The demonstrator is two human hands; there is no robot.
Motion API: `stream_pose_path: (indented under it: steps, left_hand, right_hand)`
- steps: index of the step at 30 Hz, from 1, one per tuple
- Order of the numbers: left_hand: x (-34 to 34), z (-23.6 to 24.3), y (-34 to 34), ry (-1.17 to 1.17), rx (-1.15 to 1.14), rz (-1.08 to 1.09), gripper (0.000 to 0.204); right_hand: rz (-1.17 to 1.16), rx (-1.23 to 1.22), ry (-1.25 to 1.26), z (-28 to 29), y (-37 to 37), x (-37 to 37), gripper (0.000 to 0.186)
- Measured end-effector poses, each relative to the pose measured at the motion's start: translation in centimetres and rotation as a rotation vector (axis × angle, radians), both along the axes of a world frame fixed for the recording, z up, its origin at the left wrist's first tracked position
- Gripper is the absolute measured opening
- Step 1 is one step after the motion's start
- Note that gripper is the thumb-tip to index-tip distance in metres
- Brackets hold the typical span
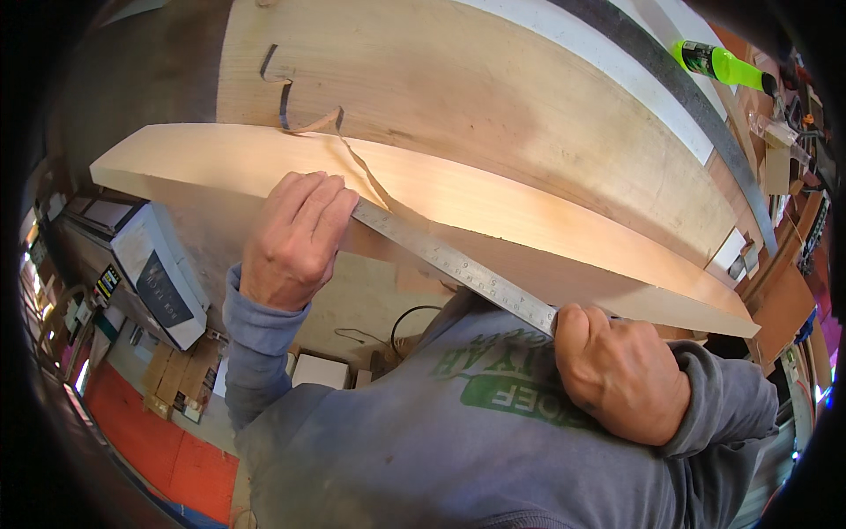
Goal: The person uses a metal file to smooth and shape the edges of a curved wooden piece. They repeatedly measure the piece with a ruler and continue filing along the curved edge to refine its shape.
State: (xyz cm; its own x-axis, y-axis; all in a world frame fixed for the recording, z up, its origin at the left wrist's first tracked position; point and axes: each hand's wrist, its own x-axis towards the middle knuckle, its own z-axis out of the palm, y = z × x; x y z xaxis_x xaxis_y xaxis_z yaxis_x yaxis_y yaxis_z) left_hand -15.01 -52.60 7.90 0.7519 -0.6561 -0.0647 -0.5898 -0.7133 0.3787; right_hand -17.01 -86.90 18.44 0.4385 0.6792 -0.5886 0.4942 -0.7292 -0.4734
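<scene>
A metal ruler (458, 267) spans slantwise between my two hands, in front of my grey sweatshirt. My left hand (300, 238) is closed around its far left end, right at the near edge of a long pale wooden board (529, 212). The lower right end sits in my right hand (617, 375), which is closed in a fist close to my body. From the board's edge beside my left hand rises a thin, curling wood-coloured strip (363, 169) with dark patches; it twists away across the worktop (397, 62). My left fingers hide the ruler's tip.
A bright green bottle (723, 66) lies at the far right, beyond a curved dark band (679, 88). Left of me stands a white and dark box (163, 273), with cardboard (181, 375) and a red surface (167, 450) lower down. Assorted items crowd the right side.
</scene>
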Motion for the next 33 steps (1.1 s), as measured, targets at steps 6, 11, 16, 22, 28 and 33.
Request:
stream_pose_path:
  steps: [6,11,16,22,28,33]
  left_hand:
    - [0.2,0.1,-0.3,-0.014,0.048,-0.011,0.03]
    - [0.6,0.5,-0.7,0.026,0.099,-0.003,0.035]
    - [1.3,2.0,-0.8,0.159,0.165,-0.088,0.069]
    - [1.0,1.8,-0.9,0.174,0.079,-0.088,0.068]
    - [1.2,2.0,-1.1,0.18,0.122,-0.123,0.052]
    - [1.2,1.9,-1.2,0.166,0.157,-0.137,0.045]
  right_hand:
    - [-0.057,0.052,0.037,-3.1,-0.7,-0.1,0.013]
    - [-0.131,0.193,-0.088,-6.4,-1.3,-0.9,0.015]
    - [-0.103,0.148,-0.025,-1.1,-1.6,-1.0,0.016]
    - [-0.063,0.038,-0.087,2.0,-0.8,-2.0,0.017]
    - [-0.095,0.067,-0.008,-2.3,-2.2,-1.8,0.015]
    - [-0.179,0.2,-0.045,-4.4,-3.4,-2.5,0.016]
